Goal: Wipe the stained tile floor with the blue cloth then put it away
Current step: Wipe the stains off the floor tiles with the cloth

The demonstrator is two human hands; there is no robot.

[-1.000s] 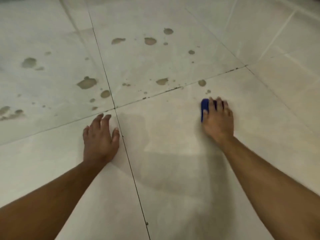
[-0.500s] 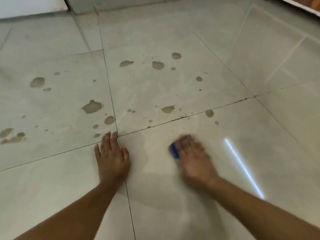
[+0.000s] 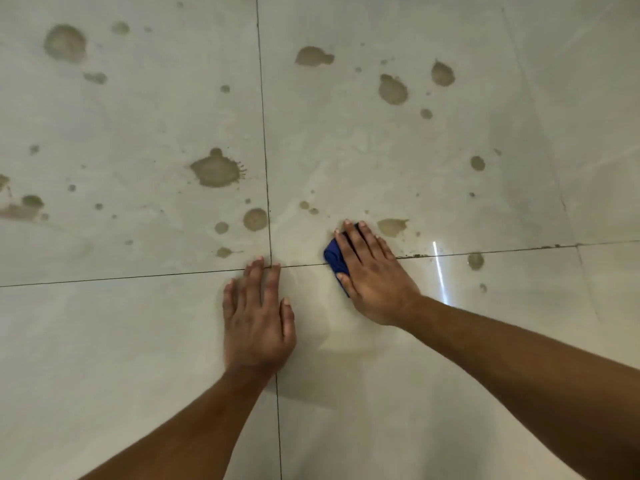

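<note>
On the tile floor (image 3: 450, 341), at the crossing of two dark grout lines (image 3: 268, 188), both hands are planted palm down. Left hand (image 3: 258, 317): flat, fingers spread, holding nothing, fingertips reaching the horizontal joint. Right hand (image 3: 372, 275): pressed flat over the blue cloth (image 3: 334, 259), fingers extended across it, not curled. Cloth is bunched beneath the palm and straddles the horizontal joint; only its left edge shows beside the thumb. Brown stains (image 3: 216, 171) are scattered over the two far tiles, one blotch (image 3: 391, 226) lying just beyond the right fingertips. Dark specks sit along the joint to the right of the hand. Near tiles appear clean, with a bright light streak (image 3: 440, 271).
</note>
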